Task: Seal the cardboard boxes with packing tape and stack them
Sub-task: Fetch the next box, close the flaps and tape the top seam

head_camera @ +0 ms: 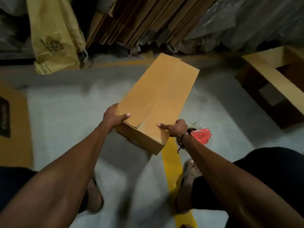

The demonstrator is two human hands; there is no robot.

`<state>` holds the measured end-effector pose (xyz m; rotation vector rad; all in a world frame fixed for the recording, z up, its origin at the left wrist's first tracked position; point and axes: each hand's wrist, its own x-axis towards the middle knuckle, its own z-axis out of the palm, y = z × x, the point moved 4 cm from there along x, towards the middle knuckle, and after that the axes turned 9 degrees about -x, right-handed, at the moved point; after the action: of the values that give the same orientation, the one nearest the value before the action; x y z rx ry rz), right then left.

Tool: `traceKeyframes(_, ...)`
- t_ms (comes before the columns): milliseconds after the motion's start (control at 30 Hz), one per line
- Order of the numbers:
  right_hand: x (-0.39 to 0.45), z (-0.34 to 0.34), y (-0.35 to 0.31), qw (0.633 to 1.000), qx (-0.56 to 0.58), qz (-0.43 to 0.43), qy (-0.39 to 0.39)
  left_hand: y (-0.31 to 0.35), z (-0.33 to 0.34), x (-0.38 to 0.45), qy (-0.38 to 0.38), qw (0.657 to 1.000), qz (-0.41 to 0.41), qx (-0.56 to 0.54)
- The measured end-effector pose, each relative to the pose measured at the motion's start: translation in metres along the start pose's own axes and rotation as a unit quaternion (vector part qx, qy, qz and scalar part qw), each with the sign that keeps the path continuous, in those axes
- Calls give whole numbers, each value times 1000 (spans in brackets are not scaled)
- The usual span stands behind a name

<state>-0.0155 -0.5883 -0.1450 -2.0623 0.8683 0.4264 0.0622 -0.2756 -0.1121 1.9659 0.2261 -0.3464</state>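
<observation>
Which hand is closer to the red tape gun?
Right. The right hand is just beside the tape gun, on the box's near right corner. The left hand grips the near left corner, farther away.

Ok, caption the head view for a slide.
Both hands, left and right, hold a closed cardboard box; red tape dispenser beside it.

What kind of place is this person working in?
Probably a warehouse or packing storeroom: flattened brown cardboard sheets lean stacked at the back, a yellow painted line marks the grey concrete floor, and a red tape dispenser sits nearby.

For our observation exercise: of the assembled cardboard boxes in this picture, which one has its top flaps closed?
The box gripped by both hands, centre of view. Its flaps meet along a seam; the box at the right edge stands open.
</observation>
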Motion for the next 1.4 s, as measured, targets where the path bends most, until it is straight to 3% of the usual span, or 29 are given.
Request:
traceKeyframes(167,11,21,10,1000,-18,9,11,-35,15,41,-29,998,-2,57)
traceKeyframes(300,14,38,11,999,-23,-4,23,-46,22,43,19,993,-2,120)
traceKeyframes(433,26,40,9,999,-29,9,20,-40,47,-1,136,988,-27,64)
traceKeyframes(533,42,29,3,997,55,51,-15,-42,82,-30,184,982,-42,15)
traceKeyframes(633,55,21,-2,985,118,97,-86,-32,107,-56,182,975,-109,-66)
traceKeyframes(767,64,31,1,977,110,105,-148,-25,117,-62,119,982,-125,-73)
traceKeyframes(900,65,43,0,985,88,92,-116,-34,104,-56,77,991,-104,12)
traceKeyframes(1133,38,112,-11,985,94,54,-136,-61,24,-4,49,993,-90,63)
traceKeyframes(1300,53,118,-41,997,-49,-56,-25,-57,-14,17,92,990,-77,71)
traceKeyframes(1400,79,80,-66,998,-9,-55,39,-43,9,11,126,985,-105,51)
